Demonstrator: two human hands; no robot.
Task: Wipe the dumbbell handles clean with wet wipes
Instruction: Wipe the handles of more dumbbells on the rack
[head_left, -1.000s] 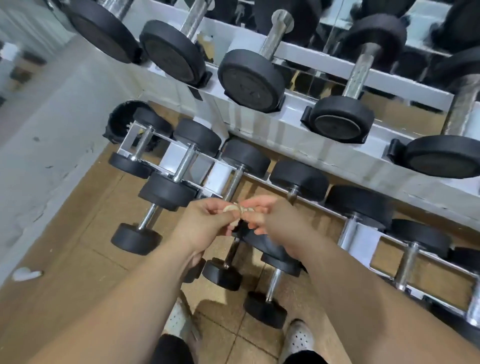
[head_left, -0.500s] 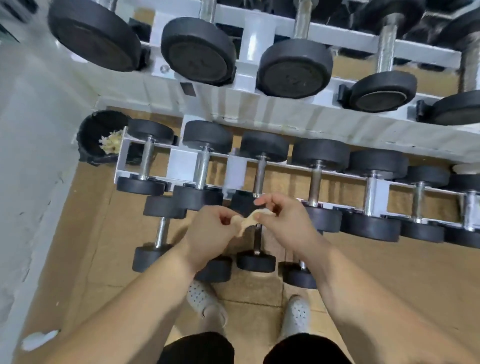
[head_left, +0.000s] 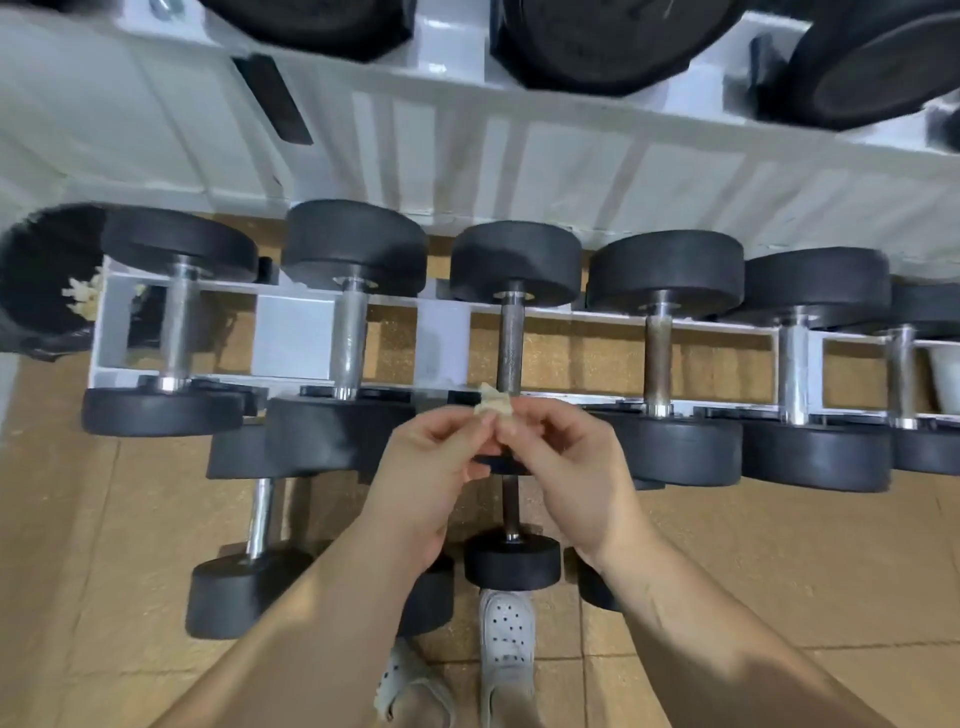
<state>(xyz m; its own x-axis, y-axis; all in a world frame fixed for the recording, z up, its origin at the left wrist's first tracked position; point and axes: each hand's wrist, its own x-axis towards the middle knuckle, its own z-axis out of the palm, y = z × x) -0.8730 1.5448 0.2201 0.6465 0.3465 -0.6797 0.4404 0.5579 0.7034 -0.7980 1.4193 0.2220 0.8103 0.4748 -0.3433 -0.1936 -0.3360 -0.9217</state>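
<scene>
A small crumpled, dirty wet wipe is pinched between the fingertips of my left hand and my right hand. Both hands hover just in front of the lower rack's row of black dumbbells. Right behind the wipe stands the dark handle of the middle dumbbell. To its right is a rusty brown handle; to its left, shiny chrome handles. Several more dumbbells lie on the floor below my hands, one with a chrome handle.
The white rack frame with big black dumbbell heads runs across the top. A black bin bag with used wipes sits at the far left. White perforated shoes stand on the tan tiled floor.
The view has dropped closer to the lower rack. Both hands have kept working the wipe between their fingertips and moved up toward the dark middle handle.
</scene>
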